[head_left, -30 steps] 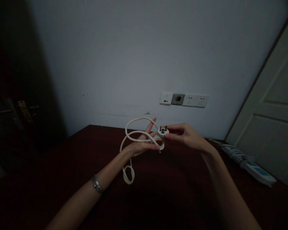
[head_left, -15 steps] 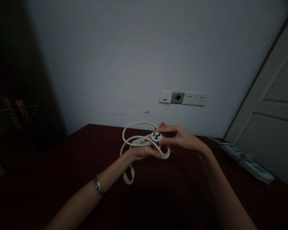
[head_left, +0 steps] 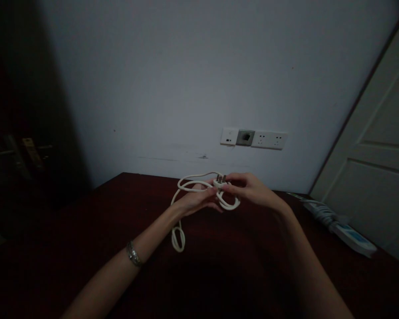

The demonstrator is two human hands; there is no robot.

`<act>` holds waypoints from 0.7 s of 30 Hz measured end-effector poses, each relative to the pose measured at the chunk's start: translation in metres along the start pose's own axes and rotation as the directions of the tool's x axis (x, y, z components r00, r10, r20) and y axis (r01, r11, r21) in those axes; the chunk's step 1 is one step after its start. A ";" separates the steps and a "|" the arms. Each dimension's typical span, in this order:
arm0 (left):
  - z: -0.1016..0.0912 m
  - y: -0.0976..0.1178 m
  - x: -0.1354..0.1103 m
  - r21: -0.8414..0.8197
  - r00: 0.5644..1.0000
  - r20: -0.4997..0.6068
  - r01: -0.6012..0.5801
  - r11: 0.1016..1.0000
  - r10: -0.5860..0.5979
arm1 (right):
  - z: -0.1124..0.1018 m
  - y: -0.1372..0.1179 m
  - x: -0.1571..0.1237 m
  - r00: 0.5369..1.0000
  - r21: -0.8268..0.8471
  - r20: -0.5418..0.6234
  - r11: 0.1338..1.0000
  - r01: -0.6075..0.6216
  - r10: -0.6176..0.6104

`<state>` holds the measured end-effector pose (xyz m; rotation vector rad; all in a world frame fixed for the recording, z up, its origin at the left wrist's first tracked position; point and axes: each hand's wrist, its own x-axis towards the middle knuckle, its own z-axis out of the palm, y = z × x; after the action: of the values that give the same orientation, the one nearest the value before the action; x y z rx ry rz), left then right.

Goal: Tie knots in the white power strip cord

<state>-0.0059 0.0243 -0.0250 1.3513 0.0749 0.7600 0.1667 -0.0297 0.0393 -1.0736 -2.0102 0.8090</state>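
A white power plug point(head_left: 220, 182) with flat metal prongs pointing up sits between my two hands above the dark table. My right hand point(head_left: 248, 188) pinches the plug from the right, thumb in front. From the left, my left hand point(head_left: 199, 199) is closed around the white cable point(head_left: 190, 182), its thumb at the plug's side. Loops of cable stand out above and to the left of the hands, and another loop hangs below my left wrist. Part of the cable is hidden behind my left hand.
A dark reddish table point(head_left: 146, 266) meets the pale wall behind. On the wall is a row of sockets point(head_left: 269, 139). At the right lies a white power strip point(head_left: 350, 235) with grey cord wound round it, near a panelled door point(head_left: 379, 168).
The plug has tilted, its prongs turning from facing me to pointing up. My left thumb has moved up to the plug, and the cable loops have shifted and flattened.
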 end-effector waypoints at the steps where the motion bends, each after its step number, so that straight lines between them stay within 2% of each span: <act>1: -0.002 0.000 0.001 0.008 1.000 -0.006 0.005 1.000 -0.005 | 0.000 0.001 0.000 0.999 0.012 -0.039 1.000 -0.026 0.027; 4: -0.006 0.001 0.003 0.025 1.000 -0.017 0.027 0.999 -0.026 | 0.000 0.004 0.001 0.993 0.072 -0.077 0.994 -0.084 0.090; 6: -0.006 0.000 0.004 0.023 0.999 -0.042 0.012 1.000 -0.011 | 0.003 0.005 0.002 0.997 0.115 -0.016 0.990 -0.079 0.082; 9: -0.006 -0.003 0.006 0.028 0.990 -0.138 -0.026 0.999 0.030 | 0.009 0.010 0.004 0.989 0.158 0.117 0.982 -0.103 0.085; 12: -0.006 -0.004 0.007 0.044 0.976 -0.213 -0.038 0.998 0.047 | 0.013 0.015 0.006 0.988 0.187 0.108 0.974 -0.126 0.107; 14: -0.006 -0.002 0.007 0.063 0.979 -0.203 -0.004 0.998 0.017 | 0.014 0.017 0.007 0.991 0.178 0.065 0.975 -0.131 0.121; 17: -0.006 0.003 0.004 0.118 0.986 -0.142 0.105 0.987 -0.087 | 0.009 0.016 0.005 0.989 0.110 0.029 0.983 -0.147 0.145; 21: -0.008 0.008 0.000 0.172 0.980 -0.061 0.197 0.965 -0.189 | 0.003 0.013 0.002 0.987 0.077 0.034 0.984 -0.161 0.158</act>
<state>-0.0136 0.0310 -0.0201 1.4719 0.3121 0.6290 0.1686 -0.0227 0.0280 -1.1946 -1.9161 0.9835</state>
